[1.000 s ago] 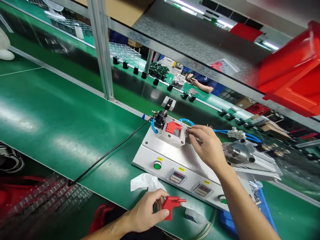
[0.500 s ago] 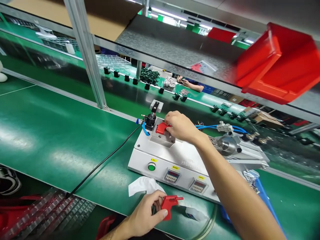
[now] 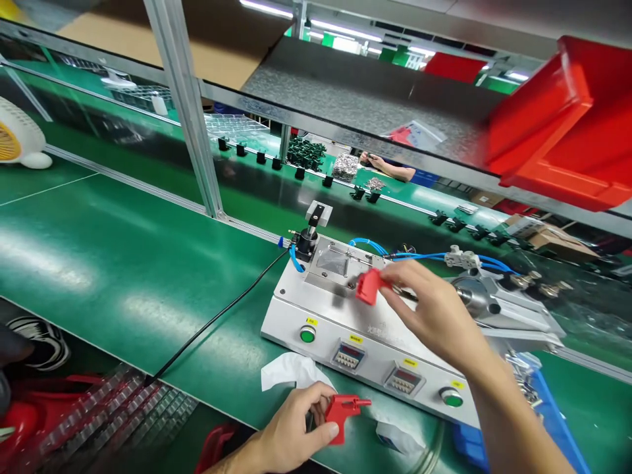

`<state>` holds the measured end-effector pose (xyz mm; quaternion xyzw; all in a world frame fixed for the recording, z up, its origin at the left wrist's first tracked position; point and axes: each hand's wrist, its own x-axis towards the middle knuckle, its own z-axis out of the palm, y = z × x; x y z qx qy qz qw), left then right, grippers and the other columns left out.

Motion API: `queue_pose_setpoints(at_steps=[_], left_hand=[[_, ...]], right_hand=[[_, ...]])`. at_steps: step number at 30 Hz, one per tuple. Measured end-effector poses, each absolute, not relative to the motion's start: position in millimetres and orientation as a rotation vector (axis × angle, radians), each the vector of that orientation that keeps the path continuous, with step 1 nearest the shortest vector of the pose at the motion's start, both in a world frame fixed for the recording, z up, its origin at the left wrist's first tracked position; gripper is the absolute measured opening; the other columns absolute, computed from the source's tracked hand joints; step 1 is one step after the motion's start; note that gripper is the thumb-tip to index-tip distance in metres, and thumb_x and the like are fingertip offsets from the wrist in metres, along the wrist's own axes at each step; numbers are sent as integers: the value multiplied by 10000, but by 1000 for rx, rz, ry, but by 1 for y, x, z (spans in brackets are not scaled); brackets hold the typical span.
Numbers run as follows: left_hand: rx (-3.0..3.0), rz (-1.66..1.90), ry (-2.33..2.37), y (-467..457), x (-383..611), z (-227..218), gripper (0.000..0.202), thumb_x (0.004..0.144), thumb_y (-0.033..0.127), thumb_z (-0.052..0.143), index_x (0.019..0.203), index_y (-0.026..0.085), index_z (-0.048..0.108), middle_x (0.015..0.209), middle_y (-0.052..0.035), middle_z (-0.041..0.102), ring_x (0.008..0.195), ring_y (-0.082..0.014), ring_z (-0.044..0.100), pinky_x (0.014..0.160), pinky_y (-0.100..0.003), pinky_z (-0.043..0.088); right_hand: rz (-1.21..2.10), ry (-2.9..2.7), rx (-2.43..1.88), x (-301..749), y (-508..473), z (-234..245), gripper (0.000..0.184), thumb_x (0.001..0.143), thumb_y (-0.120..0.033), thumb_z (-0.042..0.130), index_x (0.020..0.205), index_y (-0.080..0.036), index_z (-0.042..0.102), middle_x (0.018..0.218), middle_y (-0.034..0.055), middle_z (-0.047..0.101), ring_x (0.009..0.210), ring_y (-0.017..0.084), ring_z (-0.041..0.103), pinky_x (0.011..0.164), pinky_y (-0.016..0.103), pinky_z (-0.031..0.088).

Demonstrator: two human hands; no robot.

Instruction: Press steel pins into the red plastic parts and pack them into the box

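My right hand [image 3: 434,309] is closed on a small red plastic part [image 3: 368,287], held just above the silver machine [image 3: 355,316]. The part is clear of the machine's square metal fixture [image 3: 336,262], which now has nothing in it. My left hand [image 3: 296,428] is near the table's front edge, pinching a second red plastic part [image 3: 342,411] with a thin prong that points right. A crumpled white cloth [image 3: 289,370] lies just behind my left hand.
The machine has green buttons [image 3: 307,334], two counters and blue air hoses [image 3: 424,255]; a black cable [image 3: 217,319] runs left. A metal upright [image 3: 190,112] rises behind. Red bins [image 3: 567,125] sit on the shelf above. Another person's hands [image 3: 380,163] work across the line. A fan [image 3: 17,141] stands far left.
My right hand went to the fixture, took out the red part and pulled it back to the right. My left hand has kept its red part by the table's edge.
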<state>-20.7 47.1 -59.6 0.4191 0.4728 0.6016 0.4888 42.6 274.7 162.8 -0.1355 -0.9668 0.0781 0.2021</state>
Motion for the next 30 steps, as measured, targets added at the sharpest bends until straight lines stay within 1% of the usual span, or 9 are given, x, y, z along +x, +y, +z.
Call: queue_pose_setpoints(at_steps=[6,9,11,12,15,18,23,26,30], left_hand=[[1148,1409,1264,38,-32,-46,302,936,369,672,1154,161,682,857,-47,700,769,-187,646,743,-283,547],[1425,1450,1427,43,-71,-1,322,961,305,644,1261,189,657,949,-51,726,830,-190,675,809,-301,562],[1565,1629,1581,62,-105,38,395,994,304,596,1371,189,579,1000,-55,722,829,-184,677,785,-299,568],[1653,1655,1656,75,-122,57,472,1003,304,575,1453,179,510,943,-36,706,797,-180,667,764,-298,565],[1881,1360,1944,119,-162,104,465,1007,250,503,1462,155,508,889,-16,677,715,-172,633,758,-315,555],[1973,824,2188,152,-175,130,447,984,157,502,1429,166,546,947,-38,707,825,-228,690,851,-369,554],[2039,317,2492,166,-157,133,337,1053,246,469,1334,159,634,1201,-155,650,969,-330,705,850,-463,574],[2101,311,2566,166,-154,123,338,1050,244,454,1255,112,688,1301,-192,581,1005,-342,690,834,-481,584],[2273,553,2490,150,-155,106,343,1049,188,406,1156,93,719,1218,-175,643,1060,-328,640,916,-498,556]], right_hand=[[52,-2731,-683,113,283,110,194,991,-301,509,1060,-226,675,1035,90,751,909,272,740,731,375,590],[56,-2721,-721,122,285,102,251,993,-334,527,1152,-212,679,1082,110,758,976,295,739,800,412,607],[48,-2718,-715,123,284,101,290,996,-336,533,1209,-200,676,1128,131,752,1033,317,724,843,445,606],[38,-2714,-705,123,282,102,306,998,-335,537,1232,-193,675,1153,145,746,1067,331,711,865,466,603],[15,-2666,-637,130,271,106,315,1012,-331,544,1260,-182,670,1202,169,728,1140,350,679,926,499,587],[-30,-2587,-581,148,254,112,262,1054,-319,517,1234,-188,656,1180,157,727,1141,320,686,952,458,582],[-24,-2547,-536,196,227,113,139,1058,-260,546,1164,-232,632,1157,113,731,1081,262,727,965,383,578],[-6,-2530,-569,220,219,106,115,1050,-261,557,1144,-258,624,1096,84,736,997,245,746,939,367,591],[-3,-2521,-629,242,216,92,152,1057,-293,539,1196,-298,600,1044,70,733,883,257,751,843,394,617]])
